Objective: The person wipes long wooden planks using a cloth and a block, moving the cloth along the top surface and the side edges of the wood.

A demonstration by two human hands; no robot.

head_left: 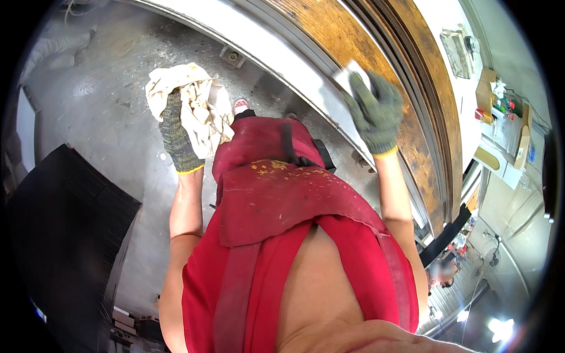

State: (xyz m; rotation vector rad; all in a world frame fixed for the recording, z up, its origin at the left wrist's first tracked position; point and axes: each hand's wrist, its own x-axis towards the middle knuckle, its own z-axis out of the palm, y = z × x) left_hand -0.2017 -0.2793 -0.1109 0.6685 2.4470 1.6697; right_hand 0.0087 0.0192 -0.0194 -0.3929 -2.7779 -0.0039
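My left hand (175,135), in a dark green knit glove with a yellow cuff, grips a crumpled cream rag (206,112) over the floor. My right hand (376,115) wears a matching glove and holds a small white pad (352,75) against a long brown wooden panel (335,29). Whether the pad is folded cloth, paper or sponge I cannot tell. The palm and part of the pad are hidden by the fingers. The panel has dark grooved mouldings and stained, mottled wood, and lies along a white-edged work surface (259,38).
A large black ribbed sheet (65,217) stands at the left on the grey concrete floor (126,65). Beyond the panel are a pale block-like object (456,53) and a cardboard box (485,91) among cluttered supplies. Another person (444,272) is far off at the lower right.
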